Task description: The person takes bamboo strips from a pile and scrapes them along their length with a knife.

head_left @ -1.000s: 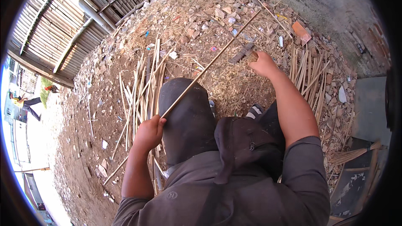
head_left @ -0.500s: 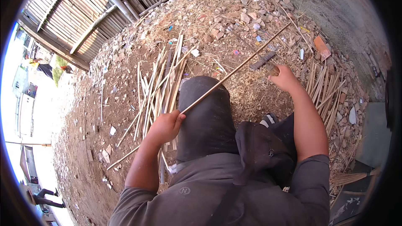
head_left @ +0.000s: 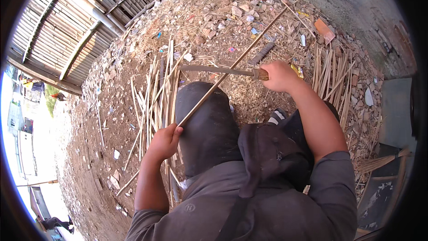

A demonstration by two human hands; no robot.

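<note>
Head view: left hand [head_left: 164, 143] lower left of centre, fingers curled shut around the near end of a thin bamboo stick [head_left: 232, 64]. Stick's long axis runs diagonally from that fist up and right, over the dark-clad knee [head_left: 203, 120], to its far tip in the upper right of the frame. Right hand [head_left: 278, 76] right of centre, fingers wrapped tight on the handle of a long knife [head_left: 214, 69]; blade points left, roughly level, crossing the stick just left of the right fist. Blade seems to touch the stick at the crossing, can't confirm. Right hand is nearer the crossing. Stick is pale, smooth, straight; blade dull grey, flat. Loose bamboo strips [head_left: 156, 93] lie left of the knee, more strips [head_left: 332, 76] at right, on dirt with rubble and shavings.
</note>
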